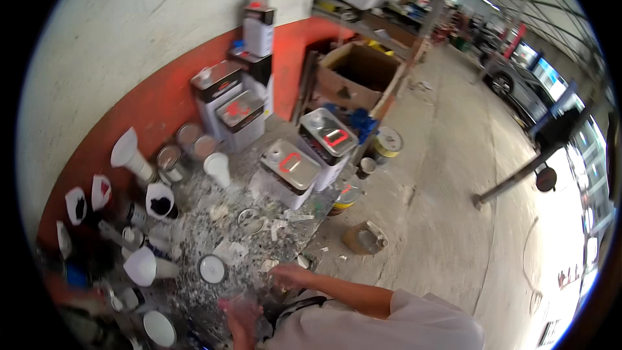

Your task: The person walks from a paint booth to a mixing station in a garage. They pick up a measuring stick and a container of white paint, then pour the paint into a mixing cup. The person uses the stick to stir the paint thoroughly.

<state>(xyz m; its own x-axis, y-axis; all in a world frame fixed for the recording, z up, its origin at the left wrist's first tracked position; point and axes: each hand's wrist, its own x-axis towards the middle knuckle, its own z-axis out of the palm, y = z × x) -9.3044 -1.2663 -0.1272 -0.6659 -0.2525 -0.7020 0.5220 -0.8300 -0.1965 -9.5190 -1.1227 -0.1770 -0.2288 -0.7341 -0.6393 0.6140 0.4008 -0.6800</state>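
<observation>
At the near edge of a paint-spattered workbench (194, 240), my left hand (241, 316) is smeared by motion. A clear, see-through shape shows beside its fingers, too blurred to name. My right hand (291, 276) reaches in from the right over the bench edge, its fingers blurred, close to a small pale scrap (269, 264). Whether it grips anything is not visible. Just beyond my hands stands a small round container with a white top (212, 269). Farther back lies a round clear lid or dish (251, 221).
Rectangular metal cans (290, 166) stand at the bench's far end. Cups with paper cones (150, 267) and paint tins (170, 157) crowd the left side. On the floor are a cardboard box (340, 94), a brownish jug (365, 238) and a bucket (387, 142). A car (518, 84) is parked beyond.
</observation>
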